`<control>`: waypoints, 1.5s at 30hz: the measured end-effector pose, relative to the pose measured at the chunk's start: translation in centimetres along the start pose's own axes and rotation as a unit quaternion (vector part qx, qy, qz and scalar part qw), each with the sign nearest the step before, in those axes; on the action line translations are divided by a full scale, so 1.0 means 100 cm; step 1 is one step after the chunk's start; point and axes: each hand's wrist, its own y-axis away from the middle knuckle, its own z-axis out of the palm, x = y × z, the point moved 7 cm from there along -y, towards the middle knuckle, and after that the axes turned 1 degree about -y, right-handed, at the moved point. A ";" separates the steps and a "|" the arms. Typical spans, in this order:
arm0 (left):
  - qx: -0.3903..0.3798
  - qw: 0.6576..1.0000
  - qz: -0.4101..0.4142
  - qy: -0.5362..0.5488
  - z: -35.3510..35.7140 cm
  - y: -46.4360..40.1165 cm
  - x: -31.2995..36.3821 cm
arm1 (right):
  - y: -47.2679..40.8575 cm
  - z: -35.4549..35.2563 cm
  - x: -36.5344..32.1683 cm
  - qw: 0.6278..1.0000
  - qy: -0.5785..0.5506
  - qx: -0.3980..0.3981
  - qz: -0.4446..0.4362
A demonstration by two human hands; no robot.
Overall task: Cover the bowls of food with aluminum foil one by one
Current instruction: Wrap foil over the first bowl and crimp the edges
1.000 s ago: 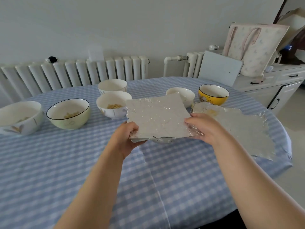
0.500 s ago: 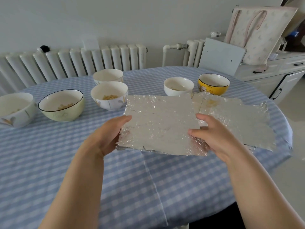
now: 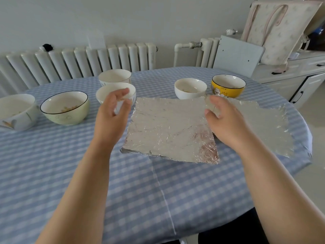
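A crinkled square foil sheet (image 3: pixel 171 131) is seen just right of centre frame, lying flat and slightly raised above the checked tablecloth (image 3: pixel 88 173); whatever is beneath it is hidden. The left hand (image 3: pixel 112 117) is held beside its left edge, fingers spread and relaxed, nothing gripped. The right hand (image 3: pixel 223 118) is held over its right edge, likewise spread wide and holding nothing. Half a second ago both edges were pinched; the sheet has since been released. Across the upper frame, five uncovered bowls are ranged: a white bowl (image 3: pixel 15 111), a green bowl (image 3: pixel 65 107), two more white ones, and a yellow bowl (image 3: pixel 228 86). A second foil piece (image 3: pixel 267 124) lies at right. A radiator (image 3: pixel 79 62) lines the wall.
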 end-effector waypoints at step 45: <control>-0.348 0.818 0.149 -0.434 0.095 0.042 -0.003 | -0.010 0.101 -0.027 0.887 0.310 -0.282 -0.194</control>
